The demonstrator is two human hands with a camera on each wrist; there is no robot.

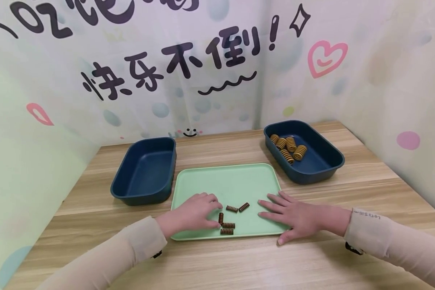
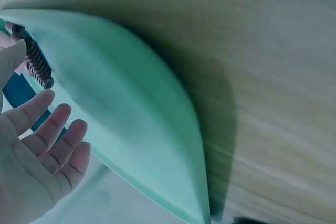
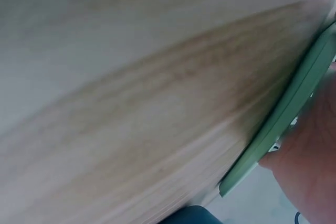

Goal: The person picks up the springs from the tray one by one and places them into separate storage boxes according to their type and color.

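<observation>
Several small dark-brown coil springs (image 1: 228, 225) lie in the front middle of a light-green tray (image 1: 203, 177). My left hand (image 1: 193, 213) hovers over the tray's front left part, thumb and index fingertip apart on either side of an upright-lying dark spring (image 1: 221, 218). In the left wrist view the fingers of the left hand (image 2: 42, 150) are loosely bent, and springs (image 2: 37, 64) show beyond the thumb. My right hand (image 1: 293, 213) rests on the tray's right edge with fingers spread and straight, its thumb over the front right corner.
A blue bin (image 1: 145, 199) with nothing in it stands at the back left. Another blue bin (image 1: 319, 175) at the back right holds several larger golden-brown coil springs (image 1: 291, 143). A printed curtain (image 1: 232, 104) borders the wooden table (image 1: 253, 262) behind.
</observation>
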